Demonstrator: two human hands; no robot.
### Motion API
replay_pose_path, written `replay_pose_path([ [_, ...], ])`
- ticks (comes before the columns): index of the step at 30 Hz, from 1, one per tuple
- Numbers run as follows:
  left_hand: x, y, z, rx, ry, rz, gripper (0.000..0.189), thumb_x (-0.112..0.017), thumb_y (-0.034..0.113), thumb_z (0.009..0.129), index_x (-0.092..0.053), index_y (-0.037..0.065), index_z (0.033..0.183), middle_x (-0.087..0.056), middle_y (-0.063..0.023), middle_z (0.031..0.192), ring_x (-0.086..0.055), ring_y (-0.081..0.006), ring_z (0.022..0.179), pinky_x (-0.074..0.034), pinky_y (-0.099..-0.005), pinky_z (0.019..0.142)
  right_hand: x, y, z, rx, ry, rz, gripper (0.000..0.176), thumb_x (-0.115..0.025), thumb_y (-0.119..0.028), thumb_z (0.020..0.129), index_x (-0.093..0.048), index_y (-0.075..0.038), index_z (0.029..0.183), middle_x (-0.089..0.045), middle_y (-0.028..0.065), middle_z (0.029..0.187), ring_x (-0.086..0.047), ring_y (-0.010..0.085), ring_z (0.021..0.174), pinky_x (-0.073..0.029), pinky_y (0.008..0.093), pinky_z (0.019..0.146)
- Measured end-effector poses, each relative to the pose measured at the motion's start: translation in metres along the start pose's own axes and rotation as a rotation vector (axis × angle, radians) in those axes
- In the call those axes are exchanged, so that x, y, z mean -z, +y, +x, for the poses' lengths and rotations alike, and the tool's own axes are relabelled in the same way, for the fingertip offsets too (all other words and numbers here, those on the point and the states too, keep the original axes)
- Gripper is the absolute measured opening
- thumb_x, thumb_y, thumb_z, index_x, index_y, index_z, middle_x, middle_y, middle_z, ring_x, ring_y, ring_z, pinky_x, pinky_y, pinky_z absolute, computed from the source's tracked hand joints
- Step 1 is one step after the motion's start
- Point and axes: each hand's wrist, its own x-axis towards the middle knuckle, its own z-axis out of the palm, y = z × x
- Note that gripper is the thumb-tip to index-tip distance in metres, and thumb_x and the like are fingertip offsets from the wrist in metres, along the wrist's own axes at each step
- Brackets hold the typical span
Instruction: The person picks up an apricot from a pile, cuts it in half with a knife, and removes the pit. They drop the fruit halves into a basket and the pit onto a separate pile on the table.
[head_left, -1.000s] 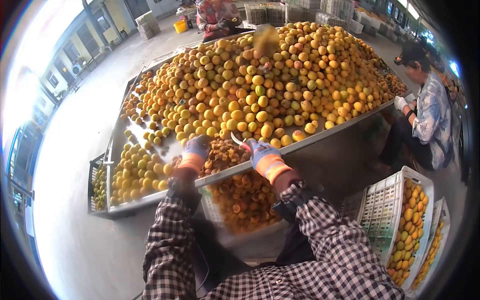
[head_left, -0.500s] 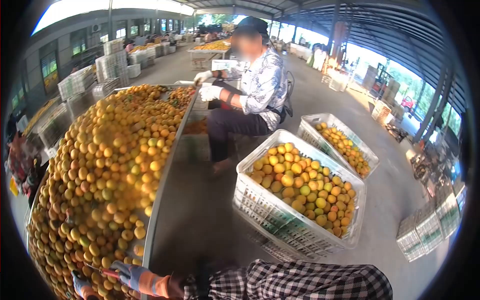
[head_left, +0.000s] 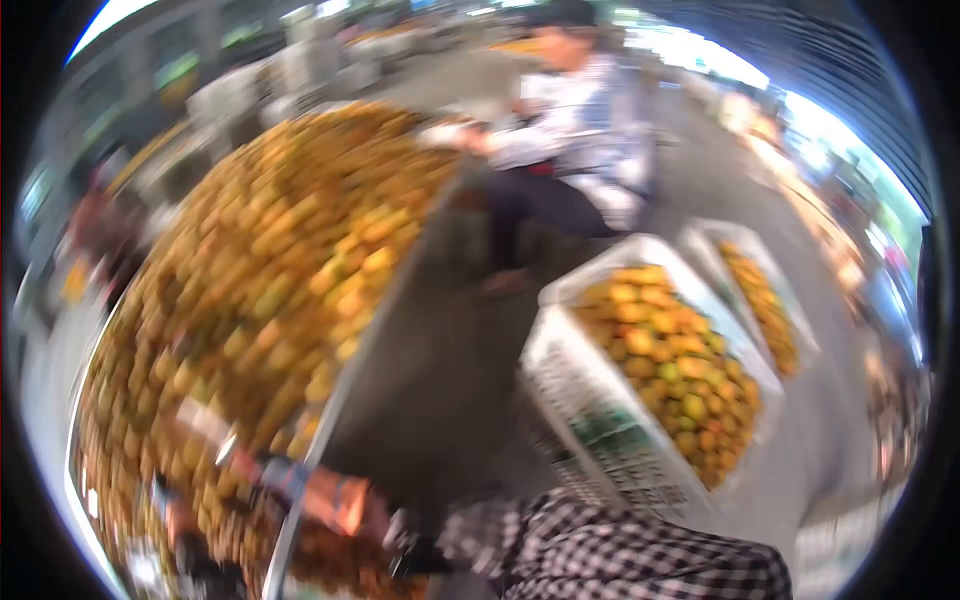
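My right hand (head_left: 290,478), in a blue and orange glove, reaches over the rim of a sorting table heaped with yellow-orange apricot-like fruit (head_left: 250,260). It is closed on a red-handled tool (head_left: 238,460), whose pale front end points up and left over the fruit. Motion smears the tool, so its exact kind does not show. Lower left, my left hand (head_left: 172,512), also gloved, is over the near part of the heap. Blur hides its fingers and anything in them.
The table's metal rim (head_left: 340,400) runs away from me. Right of it stand a white crate (head_left: 570,370) of fruit on another crate and a second filled crate (head_left: 800,320). A co-worker (head_left: 580,130) sits at the far side; another person (head_left: 105,225) is at left.
The whole view has swung, so table, crates and co-worker appear farther right, and it is now strongly blurred. My right hand has risen in the picture, with the tool tilted upward.
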Motion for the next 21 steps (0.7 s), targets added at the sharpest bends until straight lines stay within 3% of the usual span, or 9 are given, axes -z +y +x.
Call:
replay_pose_path([
  [2, -0.023, 0.129, -0.113, 0.063, -0.060, -0.054, 0.047, -0.052, 0.014, 0.094, -0.046, 0.013, 0.140, -0.050, -0.0119, 0.137, -0.062, -0.0248, 0.101, -0.057, -0.0388, 0.078, -0.002, -0.010, -0.009, -0.074, 0.005, 0.068, 0.018, -0.056, -0.024, 0.093, -0.061, -0.012, 0.105, -0.059, -0.0018, 0.082, -0.056, 0.0089, 0.070, -0.046, 0.0227, 0.062],
  [3, -0.019, 0.149, -0.141, -0.034, -0.142, -0.100, 0.049, -0.056, 0.014, 0.091, -0.046, 0.012, 0.140, -0.051, -0.0112, 0.137, -0.058, -0.0242, 0.112, -0.056, -0.0388, 0.085, -0.007, -0.011, -0.009, -0.104, 0.018, 0.076, 0.017, -0.056, -0.024, 0.093, -0.061, -0.012, 0.104, -0.060, -0.0013, 0.081, -0.056, 0.0093, 0.070, -0.047, 0.0226, 0.062],
  [5, -0.026, 0.183, -0.194, -0.148, -0.124, -0.050, 0.047, -0.058, 0.011, 0.090, -0.049, 0.007, 0.135, -0.056, -0.0100, 0.127, -0.061, -0.0225, 0.105, -0.055, -0.0364, 0.083, -0.023, -0.010, -0.003, -0.125, 0.045, 0.054, 0.016, -0.056, -0.025, 0.094, -0.061, -0.013, 0.102, -0.060, -0.0004, 0.080, -0.058, 0.0102, 0.069, -0.048, 0.0225, 0.062],
  [6, -0.030, 0.195, -0.215, -0.214, -0.116, -0.018, 0.045, -0.059, 0.009, 0.089, -0.051, 0.004, 0.133, -0.059, -0.0094, 0.122, -0.062, -0.0217, 0.101, -0.054, -0.0352, 0.083, -0.027, -0.005, -0.003, -0.006, 0.037, -0.199, 0.022, -0.047, -0.028, 0.098, -0.061, -0.012, 0.094, -0.051, -0.0044, 0.076, -0.048, 0.0057, 0.066, -0.037, 0.0217, 0.059],
  [8, -0.041, 0.215, -0.253, -0.293, -0.097, 0.037, 0.044, -0.059, 0.008, 0.088, -0.052, 0.000, 0.131, -0.062, -0.0097, 0.116, -0.064, -0.0207, 0.098, -0.054, -0.0328, 0.083, -0.035, -0.001, -0.005, 0.009, 0.003, -0.066, 0.032, -0.046, -0.029, 0.100, -0.056, -0.008, 0.122, -0.057, 0.0008, 0.074, -0.051, 0.0088, 0.056, -0.041, 0.0228, 0.051],
  [9, -0.049, 0.233, -0.273, -0.320, -0.078, 0.086, 0.043, -0.059, 0.007, 0.089, -0.052, -0.002, 0.130, -0.061, -0.0106, 0.116, -0.064, -0.0206, 0.098, -0.054, -0.0316, 0.084, -0.032, 0.004, -0.003, 0.021, -0.066, -0.059, 0.025, -0.051, -0.025, 0.099, -0.057, -0.009, 0.116, -0.060, 0.0026, 0.075, -0.052, 0.0098, 0.052, -0.041, 0.0244, 0.046],
  [12, -0.049, 0.214, -0.292, -0.337, -0.052, 0.030, 0.045, -0.059, 0.006, 0.089, -0.050, -0.003, 0.132, -0.061, -0.0115, 0.116, -0.062, -0.0203, 0.102, -0.053, -0.0311, 0.089, -0.040, 0.023, 0.004, -0.007, -0.099, -0.139, 0.017, -0.054, -0.019, 0.098, -0.058, -0.008, 0.111, -0.063, 0.0045, 0.075, -0.052, 0.0100, 0.047, -0.041, 0.0250, 0.040],
  [16, -0.036, 0.230, -0.307, 0.090, -0.128, -0.552, 0.052, -0.066, 0.008, 0.084, -0.049, -0.001, 0.133, -0.063, -0.0074, 0.111, -0.060, -0.0143, 0.096, -0.050, -0.0246, 0.083, -0.065, 0.047, 0.007, -0.035, -0.112, -0.325, 0.018, -0.051, -0.013, 0.099, -0.057, -0.004, 0.113, -0.063, 0.0034, 0.076, -0.053, 0.0078, 0.048, -0.041, 0.0218, 0.042],
  [21, -0.015, 0.217, -0.316, 0.088, -0.107, -0.648, 0.052, -0.069, 0.012, 0.084, -0.050, 0.001, 0.131, -0.061, -0.0069, 0.111, -0.060, -0.0148, 0.096, -0.052, -0.0264, 0.080, -0.076, 0.069, 0.010, -0.019, -0.273, -0.469, 0.024, -0.051, -0.015, 0.099, -0.057, -0.003, 0.120, -0.063, 0.0053, 0.080, -0.054, 0.0102, 0.050, -0.043, 0.0222, 0.046],
])
